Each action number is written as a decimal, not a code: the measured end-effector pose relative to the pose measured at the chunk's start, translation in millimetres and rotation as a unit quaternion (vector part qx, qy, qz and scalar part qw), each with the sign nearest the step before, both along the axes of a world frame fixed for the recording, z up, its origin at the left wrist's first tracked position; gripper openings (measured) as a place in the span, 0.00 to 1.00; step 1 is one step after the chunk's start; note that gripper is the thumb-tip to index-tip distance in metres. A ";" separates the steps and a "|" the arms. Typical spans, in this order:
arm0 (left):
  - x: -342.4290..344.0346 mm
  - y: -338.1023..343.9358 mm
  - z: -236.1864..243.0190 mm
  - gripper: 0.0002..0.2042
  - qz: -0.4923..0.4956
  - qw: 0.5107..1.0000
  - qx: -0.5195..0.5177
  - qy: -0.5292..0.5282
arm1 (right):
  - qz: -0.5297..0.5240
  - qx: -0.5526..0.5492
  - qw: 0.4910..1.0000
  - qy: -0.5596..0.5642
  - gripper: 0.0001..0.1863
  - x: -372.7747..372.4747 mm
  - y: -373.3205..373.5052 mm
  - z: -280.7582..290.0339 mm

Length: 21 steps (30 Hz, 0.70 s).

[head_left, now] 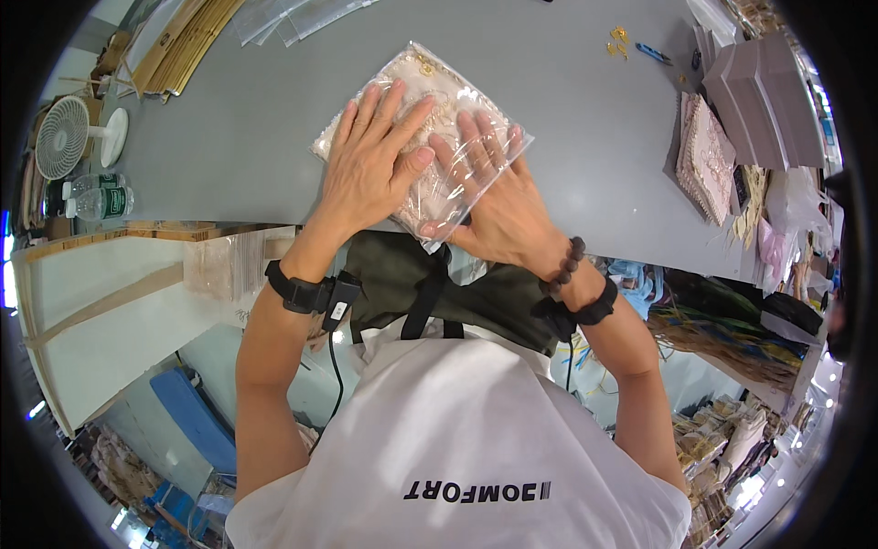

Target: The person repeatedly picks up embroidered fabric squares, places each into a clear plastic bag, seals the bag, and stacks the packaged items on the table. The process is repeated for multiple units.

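Observation:
A clear plastic bag (446, 220) lies tilted on the grey table, with a folded pale pink, lace-like fabric piece (422, 71) in it. Gold-coloured bits show near its far corner. My left hand (370, 174) rests flat on top of the bag, fingers stretched out and slightly apart. My right hand (508, 210) reaches in from the right, its spread fingers showing through the clear film at the bag's right side and lying over the fabric. The right thumb is near the bag's near corner.
On the table's right side are small gold pieces (618, 41), a blue pen-like tool (653, 54), a stack of pink lace pieces (704, 160) and pale boxes (766, 102). Leftward stand a white fan (64, 137), bottles (99, 203) and cardboard (183, 46). Clear bags (294, 16) lie at the far edge.

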<state>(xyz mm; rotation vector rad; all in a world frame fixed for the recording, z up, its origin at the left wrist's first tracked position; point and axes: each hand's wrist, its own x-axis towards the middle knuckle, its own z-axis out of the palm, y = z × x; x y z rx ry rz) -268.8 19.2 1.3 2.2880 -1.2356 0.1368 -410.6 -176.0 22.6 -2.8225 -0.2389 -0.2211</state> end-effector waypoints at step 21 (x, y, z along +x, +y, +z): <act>-135.6 31.0 -9.8 0.19 0.106 0.768 -0.218 0.593 | -0.207 0.591 0.722 0.293 0.16 -63.5 44.2 11.7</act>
